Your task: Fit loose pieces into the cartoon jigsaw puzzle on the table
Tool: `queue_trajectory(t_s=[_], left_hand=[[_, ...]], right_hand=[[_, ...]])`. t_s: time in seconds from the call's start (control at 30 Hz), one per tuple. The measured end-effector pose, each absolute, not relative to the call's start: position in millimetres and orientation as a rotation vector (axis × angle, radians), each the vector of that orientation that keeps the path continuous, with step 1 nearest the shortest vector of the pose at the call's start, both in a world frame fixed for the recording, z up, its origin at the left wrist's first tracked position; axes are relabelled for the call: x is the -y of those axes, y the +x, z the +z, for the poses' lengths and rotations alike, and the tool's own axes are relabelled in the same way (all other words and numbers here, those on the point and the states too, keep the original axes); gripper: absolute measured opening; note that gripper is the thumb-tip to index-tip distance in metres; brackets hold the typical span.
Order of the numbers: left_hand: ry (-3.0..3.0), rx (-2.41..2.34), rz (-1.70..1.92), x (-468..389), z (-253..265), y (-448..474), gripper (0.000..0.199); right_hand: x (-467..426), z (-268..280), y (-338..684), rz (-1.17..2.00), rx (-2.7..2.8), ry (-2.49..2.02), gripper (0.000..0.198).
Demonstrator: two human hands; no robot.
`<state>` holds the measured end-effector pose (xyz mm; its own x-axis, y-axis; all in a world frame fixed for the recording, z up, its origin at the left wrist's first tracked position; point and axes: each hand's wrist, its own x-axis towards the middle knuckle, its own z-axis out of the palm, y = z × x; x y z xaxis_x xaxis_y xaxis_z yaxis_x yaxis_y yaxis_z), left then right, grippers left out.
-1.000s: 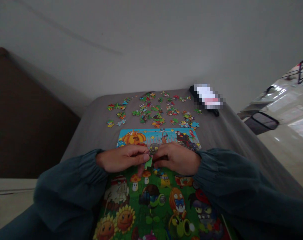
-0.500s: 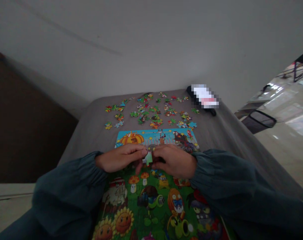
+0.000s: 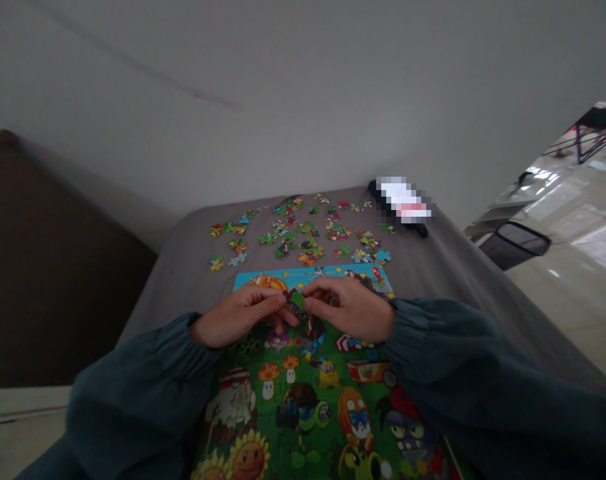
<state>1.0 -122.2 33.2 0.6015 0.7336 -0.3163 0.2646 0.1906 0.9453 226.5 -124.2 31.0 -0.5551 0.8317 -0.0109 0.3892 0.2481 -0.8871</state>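
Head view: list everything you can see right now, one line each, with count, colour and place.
Puzzle board: one, mostly green with a blue top strip, on the table in front of the person.
Loose puzzle pieces: many, mixed colours, scattered beyond the board.
Held piece: one, green, pinched between both hands above the board.
Table: one, grey.
Dark object: one, black, partly blurred out, far right of the table.
Bin: one, dark, on the floor at right.
Sleeves: two, dark teal.
Left hand: one, on the piece.
Right hand: one, on the piece.
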Motion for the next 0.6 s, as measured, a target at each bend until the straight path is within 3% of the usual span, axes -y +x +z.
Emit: queue_trajectory(t_s=[0.33,0.6], left_hand=[[1.475,-0.898,0.326,126,35,3,0.049],[1.573,-0.941,0.504,119,33,-1,0.046]], right_hand=[[123,27,227,1.154,2.039,-1.055,0.012],[102,58,261,1.178,2.056,-1.041,0.013]])
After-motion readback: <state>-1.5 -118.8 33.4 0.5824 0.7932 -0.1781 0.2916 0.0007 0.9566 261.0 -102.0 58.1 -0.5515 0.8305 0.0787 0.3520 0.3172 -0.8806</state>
